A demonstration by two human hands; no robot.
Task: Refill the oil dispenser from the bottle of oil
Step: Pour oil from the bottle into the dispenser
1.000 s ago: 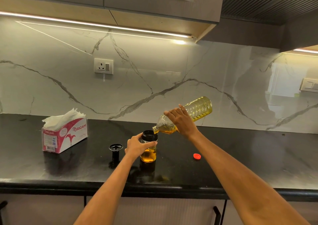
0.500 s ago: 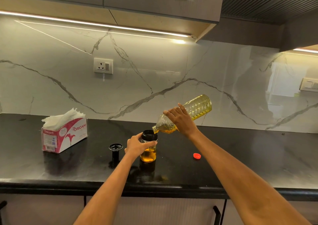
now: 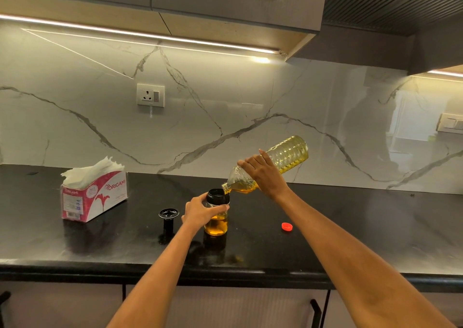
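Oil dispenser (image 3: 217,217) stands upright on the black counter (image 3: 350,227), near the front edge, part-filled with amber oil, black collar open at the top. Left hand (image 3: 200,213) grips it around the upper body, fingers and thumb curled round it. Oil bottle (image 3: 288,156) is tilted neck-down, mouth right at the collar rim (base raised up-right). Right hand (image 3: 263,174) wraps the bottle near its shoulder, fingers clamped over it. Black dispenser top (image 3: 168,218) stands just left of the dispenser. Red cap (image 3: 287,226) lies apart to the right. Tissue box (image 3: 94,194) far left.
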